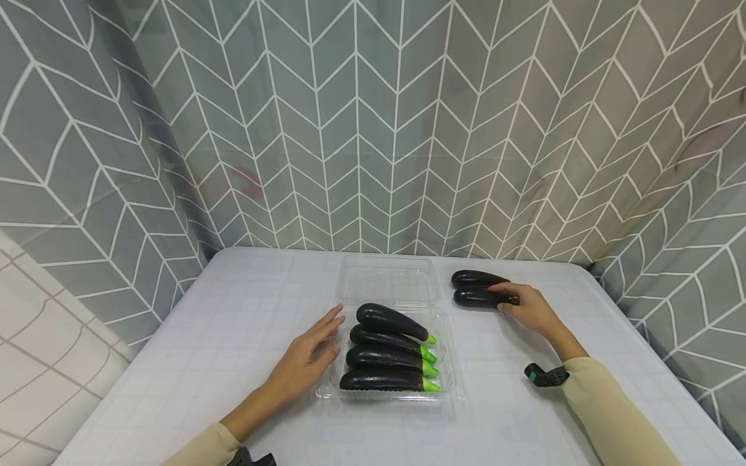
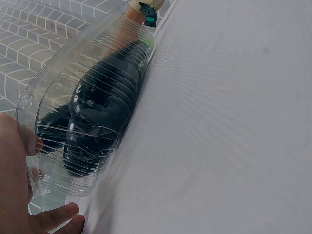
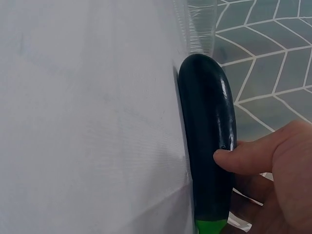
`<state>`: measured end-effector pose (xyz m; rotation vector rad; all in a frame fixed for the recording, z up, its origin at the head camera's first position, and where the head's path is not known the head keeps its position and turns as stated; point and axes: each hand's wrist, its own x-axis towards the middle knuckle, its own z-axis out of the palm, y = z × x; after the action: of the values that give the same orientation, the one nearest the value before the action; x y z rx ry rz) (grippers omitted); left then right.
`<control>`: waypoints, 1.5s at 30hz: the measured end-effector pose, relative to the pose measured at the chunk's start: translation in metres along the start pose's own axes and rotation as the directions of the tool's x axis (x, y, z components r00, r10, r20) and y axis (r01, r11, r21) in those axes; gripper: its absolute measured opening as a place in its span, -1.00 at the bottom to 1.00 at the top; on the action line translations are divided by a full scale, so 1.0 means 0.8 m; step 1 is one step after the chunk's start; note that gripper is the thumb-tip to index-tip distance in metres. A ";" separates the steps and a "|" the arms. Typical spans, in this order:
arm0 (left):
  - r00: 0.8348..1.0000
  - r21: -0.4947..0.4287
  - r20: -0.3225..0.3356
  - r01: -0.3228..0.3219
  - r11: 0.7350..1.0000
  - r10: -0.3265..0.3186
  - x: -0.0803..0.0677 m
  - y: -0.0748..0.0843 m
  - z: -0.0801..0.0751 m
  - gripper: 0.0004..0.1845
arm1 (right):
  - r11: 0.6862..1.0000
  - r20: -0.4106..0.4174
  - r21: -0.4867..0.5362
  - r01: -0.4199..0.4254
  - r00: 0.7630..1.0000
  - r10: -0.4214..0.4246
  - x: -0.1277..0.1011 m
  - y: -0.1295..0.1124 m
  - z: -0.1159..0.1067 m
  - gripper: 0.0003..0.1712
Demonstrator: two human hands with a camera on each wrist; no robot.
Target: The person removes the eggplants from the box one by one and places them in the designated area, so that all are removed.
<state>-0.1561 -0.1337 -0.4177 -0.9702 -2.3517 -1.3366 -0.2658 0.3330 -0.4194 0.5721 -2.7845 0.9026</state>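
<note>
While the left hand [image 1: 303, 366] lies flat w/ fingers straight against the left wall of the clear tray [image 1: 449, 382], the right hand [image 1: 527, 309] curls round the nearer eggplant [image 1: 480, 297] of 2 loose ones on the table [image 1: 204, 349].

- Right wrist view: thumb pressed on the dark skin, fingers wrapped behind; green stem end low in frame. Eggplant lies on the table surface.
- 2nd loose eggplant [image 1: 474, 278] just behind the held one, touching or nearly so; cannot tell which.
- Tray holds 4 eggplants [image 1: 387, 359] side by side, green stems pointing right; the rear one rides partly atop its neighbour.
- Tray lid [image 1: 387, 279] hinged open, lying flat behind the tray.
- Left wrist view: palm and fingertips touch the ribbed tray wall; no grip.
- Loose pair sits right of the lid, near the tray.
- Patterned grey curtain [image 1: 373, 129] behind the table.
</note>
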 end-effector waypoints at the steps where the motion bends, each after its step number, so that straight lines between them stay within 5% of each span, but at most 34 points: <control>1: 1.000 -0.001 -0.001 -0.001 1.000 0.001 -0.001 -0.006 0.002 -0.47 | 1.000 -0.003 -0.001 0.001 1.000 -0.001 0.000 0.000 0.000 -0.59; 9: 1.000 0.042 0.014 0.009 0.999 -0.009 -0.009 -0.039 0.008 -0.46 | 1.000 -0.003 0.005 -0.001 1.000 0.001 0.001 0.001 0.001 -0.58; 21: 1.000 0.008 0.005 -0.015 1.000 0.015 -0.007 -0.041 0.011 -0.46 | 1.000 -0.048 0.007 0.010 0.999 -0.009 -0.004 -0.007 -0.003 -0.59; 35: 0.999 0.015 0.025 0.024 1.000 -0.024 -0.010 -0.043 0.013 -0.44 | 0.994 -0.235 -0.070 0.086 0.967 -0.100 0.002 -0.059 -0.001 -0.64; 45: 0.999 0.016 0.024 0.038 0.999 -0.038 -0.008 -0.041 0.010 -0.44 | 0.984 -0.175 0.124 0.126 0.979 -0.103 0.009 -0.122 -0.005 -0.70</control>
<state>-0.1725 -0.1407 -0.4468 -0.9474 -2.4067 -1.3253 -0.2327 0.2607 -0.3629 0.6371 -2.5274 1.0669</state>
